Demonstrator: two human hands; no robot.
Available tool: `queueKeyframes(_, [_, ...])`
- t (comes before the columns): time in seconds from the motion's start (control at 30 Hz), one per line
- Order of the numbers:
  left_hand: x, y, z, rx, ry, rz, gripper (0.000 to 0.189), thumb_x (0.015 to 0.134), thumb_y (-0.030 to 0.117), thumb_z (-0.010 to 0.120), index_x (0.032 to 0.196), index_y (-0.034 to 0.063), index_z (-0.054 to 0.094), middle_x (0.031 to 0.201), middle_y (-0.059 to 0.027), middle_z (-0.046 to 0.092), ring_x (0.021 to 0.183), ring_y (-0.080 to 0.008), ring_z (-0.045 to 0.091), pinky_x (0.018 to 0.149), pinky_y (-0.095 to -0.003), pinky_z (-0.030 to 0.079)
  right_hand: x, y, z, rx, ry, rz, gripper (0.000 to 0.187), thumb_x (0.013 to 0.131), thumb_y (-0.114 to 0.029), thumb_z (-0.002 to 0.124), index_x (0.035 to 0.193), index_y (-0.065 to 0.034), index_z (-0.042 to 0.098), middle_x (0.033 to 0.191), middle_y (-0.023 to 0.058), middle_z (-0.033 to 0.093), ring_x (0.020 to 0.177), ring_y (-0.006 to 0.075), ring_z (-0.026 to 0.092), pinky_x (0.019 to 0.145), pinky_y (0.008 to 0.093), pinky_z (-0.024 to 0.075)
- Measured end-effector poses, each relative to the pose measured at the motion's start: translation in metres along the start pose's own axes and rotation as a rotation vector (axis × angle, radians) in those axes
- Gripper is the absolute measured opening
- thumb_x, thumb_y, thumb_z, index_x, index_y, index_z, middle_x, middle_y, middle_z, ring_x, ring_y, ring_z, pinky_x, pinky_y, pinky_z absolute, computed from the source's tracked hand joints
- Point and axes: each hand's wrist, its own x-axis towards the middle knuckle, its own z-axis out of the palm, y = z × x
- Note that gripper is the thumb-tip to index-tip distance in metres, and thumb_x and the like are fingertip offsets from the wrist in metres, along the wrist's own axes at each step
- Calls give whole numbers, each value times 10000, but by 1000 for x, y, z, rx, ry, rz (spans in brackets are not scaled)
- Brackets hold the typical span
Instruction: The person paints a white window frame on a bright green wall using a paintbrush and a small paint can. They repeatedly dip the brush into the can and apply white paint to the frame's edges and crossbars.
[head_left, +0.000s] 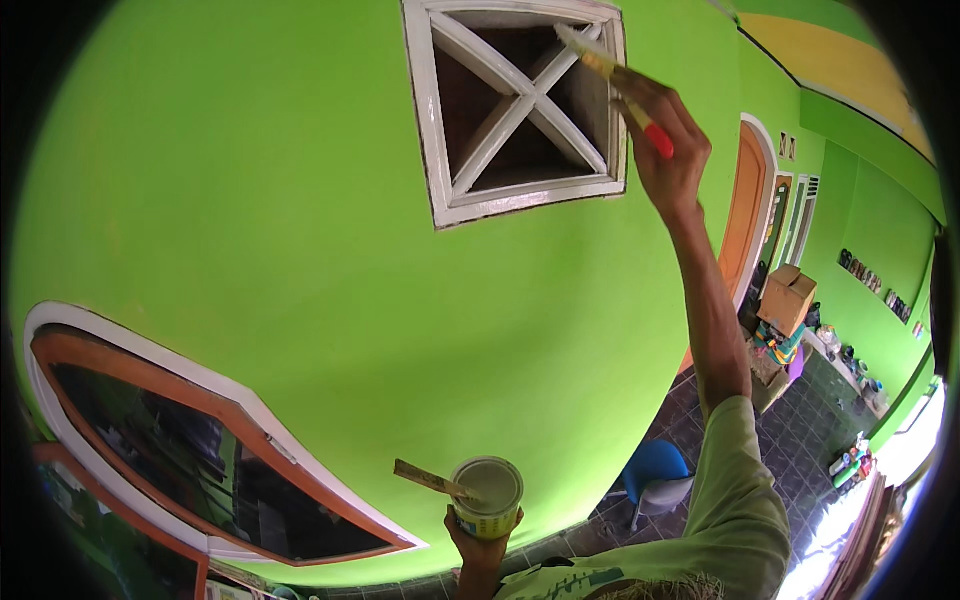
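Note:
Raised high, my right hand (667, 142) grips a paintbrush (596, 60) by its yellow, red-ended handle. The pale bristles are over the upper right arm of a white X-shaped vent frame (480, 196) set in the green wall; I cannot tell whether they touch it. Low in front of me, my left hand (484, 544) holds a small paint can (487, 523) from below. Pale paint (495, 480) shows inside the can. A flat wooden stick (427, 478) leans out over the can's left rim.
A window with an orange-brown frame (225, 409) and white surround lies lower left. Behind my right arm are a blue chair (652, 465), a cardboard box (787, 298) on stacked things, and an orange door (742, 202). Dark tiles (810, 420) cover the floor well below.

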Motion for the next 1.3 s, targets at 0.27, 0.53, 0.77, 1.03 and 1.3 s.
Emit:
queueKeyframes(0.27, [3, -3, -9, -29, -47, 5, 633, 940, 664, 431, 1389, 231, 534, 1381, -69, 562, 1247, -295, 561, 971, -665, 434, -17, -36, -10, 138, -198, 14, 299, 833, 62, 745, 1098, -77, 738, 1119, 68, 753, 967, 257, 737, 799, 336, 599])
queueKeyframes(0.53, [5, -1, -4, -28, -26, -32, 633, 935, 666, 445, 1385, 230, 535, 1375, -70, 567, 1238, -296, 556, 974, -654, 421, 48, 46, -37, 498, -202, 372, 292, 999, -135, 686, 1208, 64, 641, 1135, 123, 700, 1002, 196, 687, 870, 370, 602])
queueKeyframes(0.77, [5, -3, -25, -71, -73, 17, 660, 939, 689, 445, 1410, 235, 526, 1392, -71, 576, 1249, -309, 575, 980, -661, 431, 151, 80, 10, 606, -540, 348, 244, 965, -220, 750, 1096, -33, 664, 999, 91, 711, 914, 194, 710, 767, 343, 612])
queueKeyframes(1.03, [6, -7, -13, -51, -69, 4, 642, 952, 673, 447, 1416, 236, 518, 1382, -65, 582, 1242, -312, 583, 967, -662, 449, 191, 97, 22, 437, -723, 354, 297, 957, -271, 762, 1098, -33, 657, 978, 73, 702, 887, 181, 697, 765, 343, 610])
queueKeyframes(1.3, [9, -6, -17, -81, -118, 10, 633, 952, 666, 457, 1415, 240, 524, 1384, -60, 586, 1243, -294, 588, 989, -664, 436, 192, 100, 16, 473, -573, 289, 302, 964, -234, 749, 1132, -8, 639, 999, 91, 712, 900, 197, 716, 743, 339, 617])
